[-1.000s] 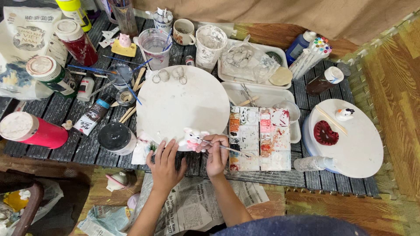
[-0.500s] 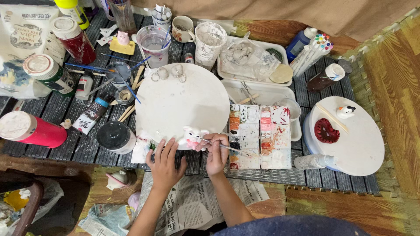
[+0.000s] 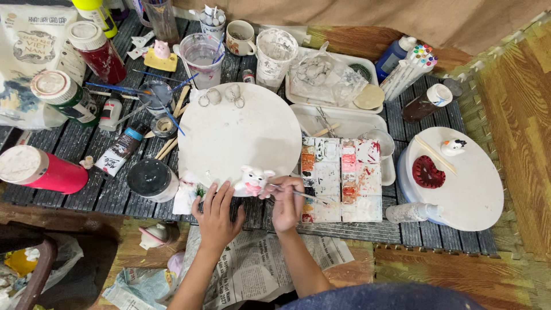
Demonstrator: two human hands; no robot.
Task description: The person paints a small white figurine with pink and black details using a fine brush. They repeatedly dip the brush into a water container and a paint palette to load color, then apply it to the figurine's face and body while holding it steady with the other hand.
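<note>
- Table [image 3: 69,189]: dark slatted top, crowded with paint jars and cups along its far edge
- Round white board [image 3: 241,132]: lies at the middle of the table, its rim reaching the near edge
- Paint palette [image 3: 341,178]: rectangular, stained wells, just right of the board at the near edge
- Left hand [image 3: 217,213]: fingers spread flat, holding nothing, resting at the board's near rim just beside the figurine
- Right hand [image 3: 286,204]: closed around a thin brush [image 3: 304,196], tip touching the figurine
- Pig figurine [image 3: 252,179]: white with pink, on the board's near rim, between both hands
</note>
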